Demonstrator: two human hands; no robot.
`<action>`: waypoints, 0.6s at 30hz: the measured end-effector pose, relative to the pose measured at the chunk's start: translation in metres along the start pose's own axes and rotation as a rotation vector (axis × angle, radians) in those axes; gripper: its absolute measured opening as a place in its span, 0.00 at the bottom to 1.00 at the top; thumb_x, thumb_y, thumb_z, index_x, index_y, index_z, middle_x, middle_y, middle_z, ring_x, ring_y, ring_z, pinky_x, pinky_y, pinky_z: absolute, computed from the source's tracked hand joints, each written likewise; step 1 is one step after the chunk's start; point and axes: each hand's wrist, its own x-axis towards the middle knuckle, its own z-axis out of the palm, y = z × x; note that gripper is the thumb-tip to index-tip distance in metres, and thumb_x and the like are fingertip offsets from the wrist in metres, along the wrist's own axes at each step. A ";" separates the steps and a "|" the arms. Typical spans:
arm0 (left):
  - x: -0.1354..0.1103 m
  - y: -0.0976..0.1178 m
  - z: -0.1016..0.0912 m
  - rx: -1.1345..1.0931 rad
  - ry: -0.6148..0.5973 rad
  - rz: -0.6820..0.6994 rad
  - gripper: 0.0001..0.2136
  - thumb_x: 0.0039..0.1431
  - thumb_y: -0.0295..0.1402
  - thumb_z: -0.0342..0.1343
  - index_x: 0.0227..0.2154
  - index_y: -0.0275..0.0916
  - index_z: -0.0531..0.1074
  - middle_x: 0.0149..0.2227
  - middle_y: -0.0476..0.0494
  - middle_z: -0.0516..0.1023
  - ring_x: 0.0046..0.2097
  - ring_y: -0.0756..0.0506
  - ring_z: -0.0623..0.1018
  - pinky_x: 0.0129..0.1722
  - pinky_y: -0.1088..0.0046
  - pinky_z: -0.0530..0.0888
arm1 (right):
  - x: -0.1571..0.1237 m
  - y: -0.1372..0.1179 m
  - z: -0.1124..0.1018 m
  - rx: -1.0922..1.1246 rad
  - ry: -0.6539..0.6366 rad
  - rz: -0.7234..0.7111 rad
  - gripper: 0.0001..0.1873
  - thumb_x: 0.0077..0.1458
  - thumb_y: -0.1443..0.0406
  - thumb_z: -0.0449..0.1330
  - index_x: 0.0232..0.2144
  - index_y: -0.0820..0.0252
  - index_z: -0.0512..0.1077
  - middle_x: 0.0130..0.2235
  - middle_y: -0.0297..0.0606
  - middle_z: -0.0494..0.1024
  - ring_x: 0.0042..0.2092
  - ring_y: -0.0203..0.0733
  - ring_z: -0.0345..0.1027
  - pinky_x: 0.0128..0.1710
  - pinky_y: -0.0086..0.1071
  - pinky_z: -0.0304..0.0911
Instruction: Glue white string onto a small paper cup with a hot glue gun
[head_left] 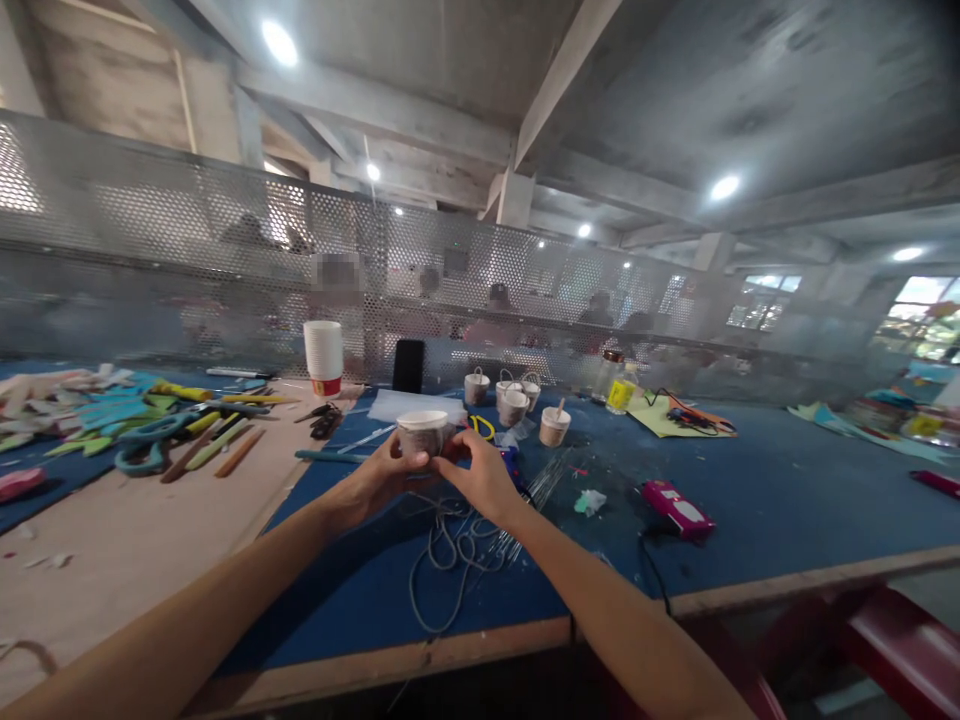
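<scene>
A paper cup [421,432] with a white rim and a grey-brown wrapped side is held upright above the blue table mat. My left hand [382,472] grips it from the left, thumb across its front. From the right, my right hand [476,472] has its fingers closed against the cup's lower side. Below the hands, a grey cord [442,560] lies in loose loops, beside a bundle of thin metal wires [529,510]. Several similar wrapped cups [513,407] with loop handles stand behind, and another cup [554,427] holds a wooden stick.
Scissors [146,445], markers and paper scraps spread over the left side. A stack of white cups [323,352] and a dark phone [408,366] stand near the perforated metal partition [487,270]. To the right lie a magenta device [677,510] with a cable and a yellow sheet [667,418].
</scene>
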 end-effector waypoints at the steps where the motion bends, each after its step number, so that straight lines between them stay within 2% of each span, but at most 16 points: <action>1: 0.000 0.000 0.000 -0.002 0.007 -0.003 0.25 0.51 0.27 0.68 0.53 0.42 0.72 0.56 0.34 0.77 0.55 0.34 0.77 0.50 0.57 0.76 | 0.000 0.001 0.000 0.040 -0.010 0.011 0.08 0.55 0.60 0.65 0.31 0.55 0.70 0.34 0.35 0.75 0.38 0.42 0.70 0.42 0.34 0.64; 6: 0.000 -0.002 -0.002 -0.014 -0.007 -0.042 0.22 0.55 0.30 0.66 0.54 0.41 0.73 0.55 0.33 0.78 0.50 0.36 0.80 0.48 0.61 0.77 | 0.002 0.001 -0.002 0.179 -0.017 0.074 0.05 0.54 0.63 0.63 0.31 0.55 0.70 0.33 0.33 0.74 0.36 0.40 0.70 0.41 0.33 0.65; 11: -0.001 0.000 -0.002 -0.047 -0.055 -0.082 0.20 0.58 0.31 0.63 0.53 0.40 0.74 0.52 0.33 0.80 0.50 0.36 0.81 0.50 0.61 0.75 | 0.005 -0.001 -0.007 0.320 0.008 0.168 0.06 0.51 0.63 0.63 0.30 0.56 0.68 0.30 0.30 0.74 0.34 0.39 0.70 0.39 0.32 0.65; 18: -0.006 0.005 0.005 -0.013 -0.071 -0.114 0.21 0.59 0.34 0.62 0.55 0.42 0.73 0.55 0.34 0.78 0.51 0.36 0.80 0.52 0.59 0.73 | 0.009 -0.001 -0.015 0.469 0.076 0.216 0.09 0.51 0.60 0.64 0.31 0.56 0.70 0.31 0.31 0.75 0.35 0.40 0.74 0.41 0.33 0.66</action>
